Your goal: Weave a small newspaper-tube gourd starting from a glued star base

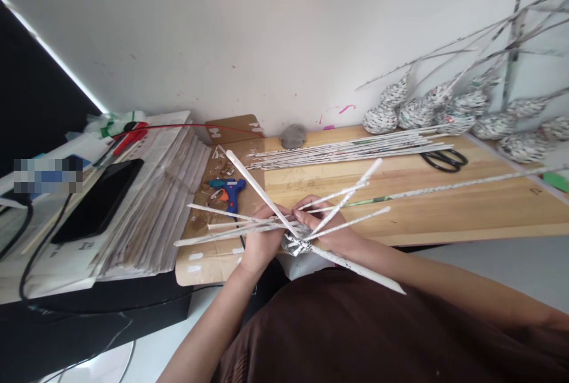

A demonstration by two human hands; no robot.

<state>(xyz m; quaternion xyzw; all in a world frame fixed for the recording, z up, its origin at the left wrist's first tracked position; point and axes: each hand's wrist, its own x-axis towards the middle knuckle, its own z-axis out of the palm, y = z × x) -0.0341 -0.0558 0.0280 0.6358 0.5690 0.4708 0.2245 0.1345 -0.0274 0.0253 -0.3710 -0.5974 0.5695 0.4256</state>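
Between my hands, close to my body at the table's front edge, is a small woven paper piece [297, 244] with several rolled-paper spokes standing out of it in all directions. My left hand [265, 235] is closed around its left side, among the spokes that point left. With fingers bent together, my right hand [320, 222] grips a long rolled paper strip [427, 191] at the far side of the piece. That strip runs away to the right over the table, partly green near the hand. The fingertips are partly hidden behind the spokes.
On the wooden table [471, 211] lie a bundle of paper rolls [342, 149], black-handled scissors [444, 160] and a grey lump [292, 136]. Woven gourd shapes [418, 113] stand at the back right. Left are a blue glue gun [232, 192], stacked newspapers [164, 217] and a phone [100, 199].
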